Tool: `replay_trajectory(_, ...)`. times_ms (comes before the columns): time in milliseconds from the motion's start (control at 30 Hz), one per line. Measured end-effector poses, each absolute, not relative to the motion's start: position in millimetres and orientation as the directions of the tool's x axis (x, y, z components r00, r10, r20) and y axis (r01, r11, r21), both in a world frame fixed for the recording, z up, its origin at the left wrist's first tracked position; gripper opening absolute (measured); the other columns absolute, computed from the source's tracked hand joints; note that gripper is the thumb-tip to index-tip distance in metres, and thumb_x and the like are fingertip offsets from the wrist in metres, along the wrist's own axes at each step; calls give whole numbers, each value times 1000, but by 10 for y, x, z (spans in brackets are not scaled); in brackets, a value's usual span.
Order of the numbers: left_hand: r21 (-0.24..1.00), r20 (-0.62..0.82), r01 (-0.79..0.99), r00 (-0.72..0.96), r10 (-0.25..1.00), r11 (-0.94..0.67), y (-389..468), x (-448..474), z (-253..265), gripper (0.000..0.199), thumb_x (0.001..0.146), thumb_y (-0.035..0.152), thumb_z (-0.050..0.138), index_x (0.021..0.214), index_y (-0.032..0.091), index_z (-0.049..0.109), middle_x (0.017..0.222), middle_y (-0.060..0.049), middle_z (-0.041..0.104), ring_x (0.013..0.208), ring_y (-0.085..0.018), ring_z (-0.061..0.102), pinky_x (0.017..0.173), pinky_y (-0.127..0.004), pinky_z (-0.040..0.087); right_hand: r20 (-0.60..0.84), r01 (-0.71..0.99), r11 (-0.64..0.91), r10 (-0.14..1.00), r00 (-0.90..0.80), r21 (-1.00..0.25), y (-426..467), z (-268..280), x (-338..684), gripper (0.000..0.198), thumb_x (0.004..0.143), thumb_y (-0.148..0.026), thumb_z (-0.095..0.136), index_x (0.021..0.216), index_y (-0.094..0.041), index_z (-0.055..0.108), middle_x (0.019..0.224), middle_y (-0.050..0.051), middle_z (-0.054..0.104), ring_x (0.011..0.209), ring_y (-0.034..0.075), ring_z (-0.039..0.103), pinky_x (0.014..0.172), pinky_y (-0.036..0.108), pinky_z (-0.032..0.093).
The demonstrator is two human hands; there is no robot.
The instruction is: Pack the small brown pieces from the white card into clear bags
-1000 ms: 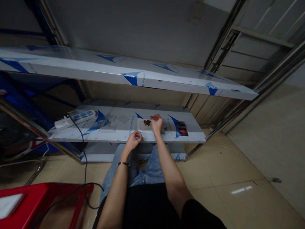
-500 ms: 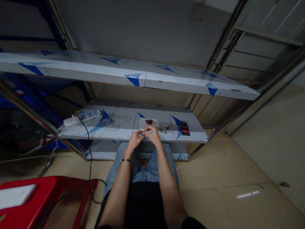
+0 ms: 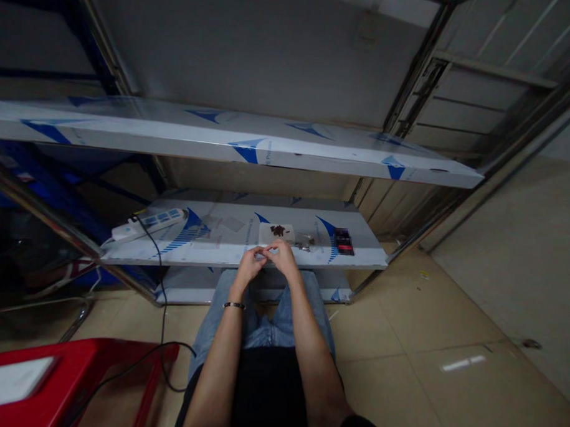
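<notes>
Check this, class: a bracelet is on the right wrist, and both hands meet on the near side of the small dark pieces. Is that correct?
Wrong wrist: the head view shows the bracelet on the left. The left hand and right hand do meet on the near side of the small dark pieces.

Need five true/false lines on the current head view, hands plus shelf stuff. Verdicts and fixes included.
1. The left hand and right hand come together at the fingers. True.
2. The bracelet is on the right wrist. False: it is on the left wrist.
3. The dark brown pieces are heaped on the white tray. True.
4. The power strip lies on the red stool. False: it is on the middle shelf; the stool bears a flat white object.
5. The pixelated black-and-red item is right of the tray. True.
</notes>
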State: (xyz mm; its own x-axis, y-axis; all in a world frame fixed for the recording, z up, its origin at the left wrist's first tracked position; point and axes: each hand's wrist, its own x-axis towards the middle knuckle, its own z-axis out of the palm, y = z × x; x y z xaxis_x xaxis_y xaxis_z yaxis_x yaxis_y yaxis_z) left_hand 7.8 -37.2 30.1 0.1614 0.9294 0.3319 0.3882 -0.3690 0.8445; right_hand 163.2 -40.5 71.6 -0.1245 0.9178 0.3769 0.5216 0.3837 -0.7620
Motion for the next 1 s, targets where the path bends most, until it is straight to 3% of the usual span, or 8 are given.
replay_trajectory(133,874,336,332,117,934,-356,-342,68,223,13,72,20,63,83,17,68,86,-6,73,85,-21,68,86,-33,50,357,551,234,925,127,-801,-149,533,1660,14,87,-18,64,91,-16,77,90,6,74,80,17,66,79,25,50)
replay_trajectory(233,886,346,292,99,933,-359,-325,59,185,12,71,19,62,82,18,66,84,-5,71,82,-20,67,83,-32,50,298,651,58,917,265,-757,170,406,1782,22,91,-16,58,103,-16,77,95,9,75,86,18,68,82,24,48)
replay_trajectory(400,904,336,252,84,938,-346,-317,44,161,12,71,20,63,81,17,67,82,-5,71,81,-20,66,82,-32,51,278,883,-37,942,187,-468,689,301,2106,24,91,-11,60,108,-15,77,110,12,72,104,19,63,93,24,42)
replay_trajectory(567,925,299,219,87,950,-311,-342,53,135,12,70,19,62,80,17,67,82,-5,71,81,-19,66,80,-32,51,209,934,-64,967,145,-352,956,200,2307,17,91,-14,65,99,-14,80,106,14,71,103,20,62,93,26,41)
replay_trajectory(900,926,288,228,91,953,-302,-372,84,173,12,72,20,64,83,16,68,84,-6,72,81,-19,67,81,-32,50,164,951,-37,982,91,-308,1114,116,2320,14,86,-16,70,93,-16,82,106,15,74,106,23,62,91,26,43)
replay_trajectory(1000,926,291,222,94,952,-305,-386,67,202,12,72,21,64,83,16,67,83,-5,72,81,-19,67,81,-32,50,219,915,-29,968,127,-403,1096,171,2294,10,80,-10,71,83,-14,80,100,16,75,100,21,64,87,24,44)
